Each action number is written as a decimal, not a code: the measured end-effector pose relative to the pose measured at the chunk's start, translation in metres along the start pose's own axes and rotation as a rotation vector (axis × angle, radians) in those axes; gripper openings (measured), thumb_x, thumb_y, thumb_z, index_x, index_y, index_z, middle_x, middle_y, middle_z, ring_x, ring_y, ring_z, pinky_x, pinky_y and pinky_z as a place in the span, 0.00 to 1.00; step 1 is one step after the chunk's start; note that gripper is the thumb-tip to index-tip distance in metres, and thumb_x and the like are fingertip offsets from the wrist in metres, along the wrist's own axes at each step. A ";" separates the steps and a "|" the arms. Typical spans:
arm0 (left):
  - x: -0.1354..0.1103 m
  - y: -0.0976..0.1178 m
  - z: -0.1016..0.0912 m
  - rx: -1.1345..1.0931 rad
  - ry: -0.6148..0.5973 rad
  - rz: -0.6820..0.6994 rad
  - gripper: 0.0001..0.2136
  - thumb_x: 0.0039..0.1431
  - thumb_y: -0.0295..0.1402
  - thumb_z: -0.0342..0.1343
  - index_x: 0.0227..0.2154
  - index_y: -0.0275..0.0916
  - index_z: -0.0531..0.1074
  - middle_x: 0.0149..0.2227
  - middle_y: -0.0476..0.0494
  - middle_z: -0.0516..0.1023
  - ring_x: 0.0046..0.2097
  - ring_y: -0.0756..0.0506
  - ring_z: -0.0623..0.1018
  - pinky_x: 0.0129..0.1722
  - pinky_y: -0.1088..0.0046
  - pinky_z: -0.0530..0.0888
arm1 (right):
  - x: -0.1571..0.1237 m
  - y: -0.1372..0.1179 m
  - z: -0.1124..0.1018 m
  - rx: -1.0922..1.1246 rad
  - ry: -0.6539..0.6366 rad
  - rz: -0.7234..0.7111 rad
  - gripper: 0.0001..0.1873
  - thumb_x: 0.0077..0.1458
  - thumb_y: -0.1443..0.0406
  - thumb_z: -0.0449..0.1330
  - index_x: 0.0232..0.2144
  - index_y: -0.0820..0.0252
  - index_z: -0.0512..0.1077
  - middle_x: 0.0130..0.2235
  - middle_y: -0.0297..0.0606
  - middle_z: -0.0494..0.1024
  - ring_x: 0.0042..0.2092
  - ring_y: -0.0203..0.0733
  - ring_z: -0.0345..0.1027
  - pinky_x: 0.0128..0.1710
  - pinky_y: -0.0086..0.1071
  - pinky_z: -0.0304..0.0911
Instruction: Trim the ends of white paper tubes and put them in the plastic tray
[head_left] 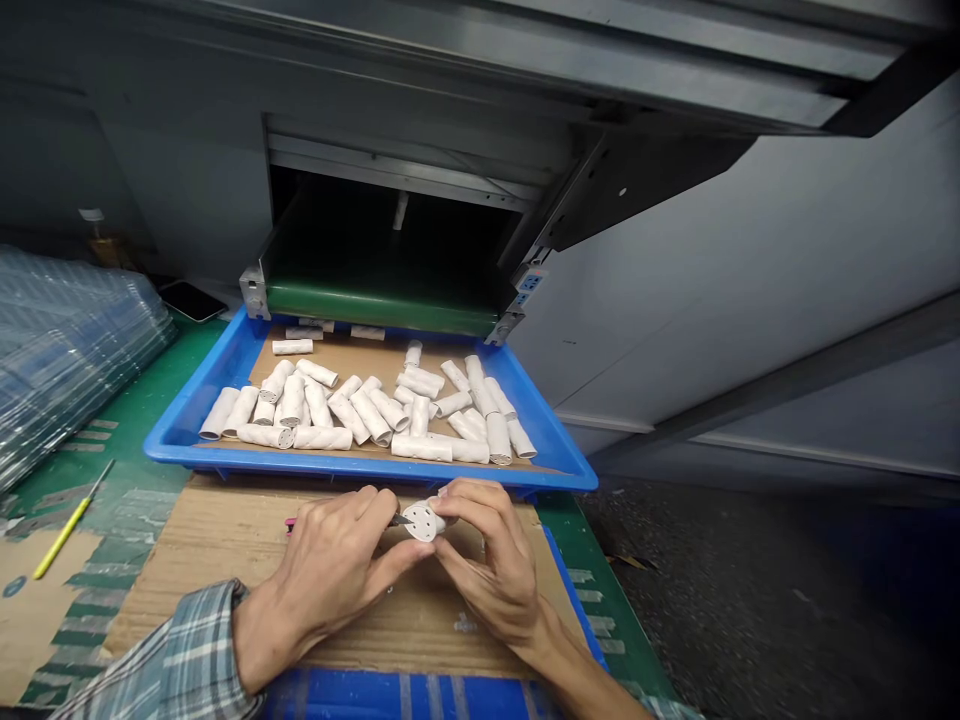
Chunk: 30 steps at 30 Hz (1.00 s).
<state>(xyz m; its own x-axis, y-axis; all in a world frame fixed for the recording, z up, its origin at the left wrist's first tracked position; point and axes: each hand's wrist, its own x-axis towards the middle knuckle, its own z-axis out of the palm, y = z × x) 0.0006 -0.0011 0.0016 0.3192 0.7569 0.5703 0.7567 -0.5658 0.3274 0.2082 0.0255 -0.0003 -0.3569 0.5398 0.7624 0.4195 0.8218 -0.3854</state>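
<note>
Clock centred on the held tube; 12 points away from the wearer. Cardboard sheet (375,630) lies below both hands. White tube (422,522) is held above it, holed end face toward the wearer; right hand (491,555), at 4 o'clock, pinches it between thumb and fingers. Left hand (322,555), at 8 to 9, is closed round a slim pink-ended tool (399,520), tip at that face; cannot tell whether it has entered.

Judged risks: a slanted push could skid the tip toward the right thumb; a slack pinch could let the tube turn; excess force could chip the face.

Edges: open cardboard at 6 o'clock; the green table (127,420) ends at 4, floor (712,570) beyond. Yellow tool (66,535) well apart at 9. Blue tray (169,415) rim just past the knuckles at 12 limits forward travel; loose tubes (421,447) crowd its near wall. Conveyor belt (382,305) overhangs the far side.
</note>
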 end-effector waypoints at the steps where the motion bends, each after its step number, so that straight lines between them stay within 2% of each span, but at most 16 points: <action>1: 0.000 0.000 0.000 -0.012 0.001 0.000 0.22 0.80 0.48 0.38 0.32 0.42 0.64 0.25 0.52 0.73 0.24 0.48 0.75 0.25 0.69 0.62 | 0.000 -0.001 0.000 -0.022 0.010 -0.009 0.17 0.65 0.76 0.61 0.52 0.56 0.72 0.42 0.41 0.78 0.43 0.47 0.76 0.42 0.40 0.78; 5: -0.001 0.002 0.002 -0.069 0.006 -0.007 0.21 0.80 0.48 0.39 0.33 0.42 0.64 0.26 0.52 0.73 0.24 0.48 0.74 0.25 0.70 0.64 | -0.003 -0.003 0.003 -0.078 0.055 -0.046 0.18 0.64 0.75 0.62 0.53 0.55 0.71 0.40 0.40 0.77 0.40 0.47 0.75 0.38 0.41 0.77; 14: -0.002 0.007 0.004 -0.118 0.014 -0.013 0.20 0.80 0.48 0.40 0.33 0.43 0.62 0.26 0.53 0.73 0.24 0.48 0.74 0.25 0.71 0.64 | -0.011 -0.003 0.008 -0.155 0.116 -0.128 0.19 0.68 0.72 0.61 0.58 0.57 0.68 0.41 0.41 0.75 0.41 0.47 0.73 0.39 0.42 0.76; 23: -0.003 0.010 0.004 -0.167 -0.005 -0.030 0.20 0.81 0.45 0.39 0.31 0.43 0.62 0.24 0.52 0.74 0.23 0.48 0.74 0.24 0.70 0.62 | -0.011 0.000 0.008 -0.212 0.115 -0.169 0.19 0.66 0.73 0.62 0.56 0.54 0.69 0.41 0.40 0.75 0.38 0.46 0.73 0.37 0.40 0.77; 27: -0.005 0.008 0.005 -0.258 0.030 0.005 0.18 0.80 0.42 0.42 0.32 0.42 0.64 0.24 0.51 0.74 0.23 0.49 0.73 0.25 0.71 0.63 | -0.009 -0.003 0.008 -0.137 0.106 -0.086 0.19 0.66 0.71 0.63 0.57 0.54 0.69 0.41 0.41 0.76 0.40 0.48 0.75 0.37 0.42 0.78; 30: -0.004 0.004 0.003 -0.281 0.099 -0.007 0.13 0.78 0.42 0.49 0.37 0.41 0.68 0.28 0.50 0.76 0.26 0.49 0.75 0.27 0.72 0.68 | -0.008 -0.005 0.009 -0.035 0.080 0.017 0.19 0.65 0.71 0.64 0.56 0.56 0.69 0.42 0.43 0.78 0.42 0.50 0.76 0.39 0.43 0.78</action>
<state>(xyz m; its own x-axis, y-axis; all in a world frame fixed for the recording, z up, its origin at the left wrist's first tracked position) 0.0043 -0.0055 -0.0018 0.2470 0.7336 0.6331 0.5665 -0.6394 0.5199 0.2018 0.0190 -0.0090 -0.2827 0.5361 0.7954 0.4545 0.8051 -0.3811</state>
